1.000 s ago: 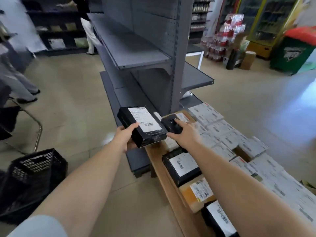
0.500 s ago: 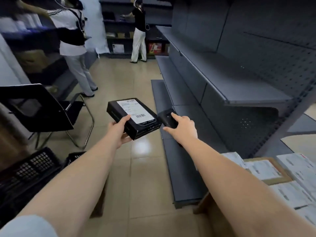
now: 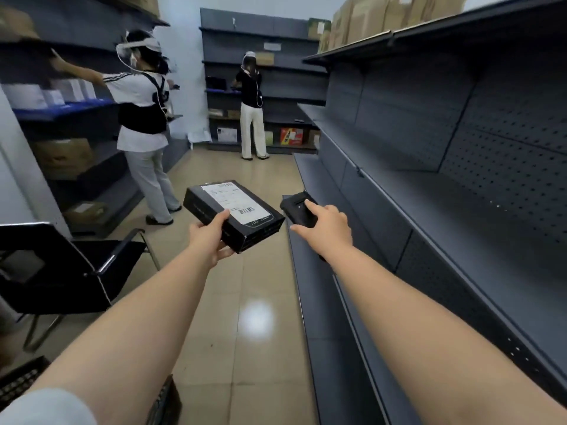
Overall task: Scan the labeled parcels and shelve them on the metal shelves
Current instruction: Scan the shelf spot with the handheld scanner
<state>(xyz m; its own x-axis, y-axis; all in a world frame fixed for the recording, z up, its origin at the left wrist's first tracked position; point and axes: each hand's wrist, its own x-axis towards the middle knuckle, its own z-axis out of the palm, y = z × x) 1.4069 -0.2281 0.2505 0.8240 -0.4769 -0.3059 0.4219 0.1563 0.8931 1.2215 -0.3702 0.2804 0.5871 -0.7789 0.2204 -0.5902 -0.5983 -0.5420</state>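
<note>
**Parcel in hand, shelves bare**

The left hand [image 3: 208,237] clasps a black labeled parcel [image 3: 234,214] at its near corner, held over the aisle; the right hand [image 3: 326,228] wraps a handheld scanner [image 3: 299,210] just beside it. Shelving is not yet done (whether the label has been scanned, I cannot tell). The grey metal shelves [image 3: 429,204] at right stand bare along a tiled aisle [image 3: 254,317].
</note>
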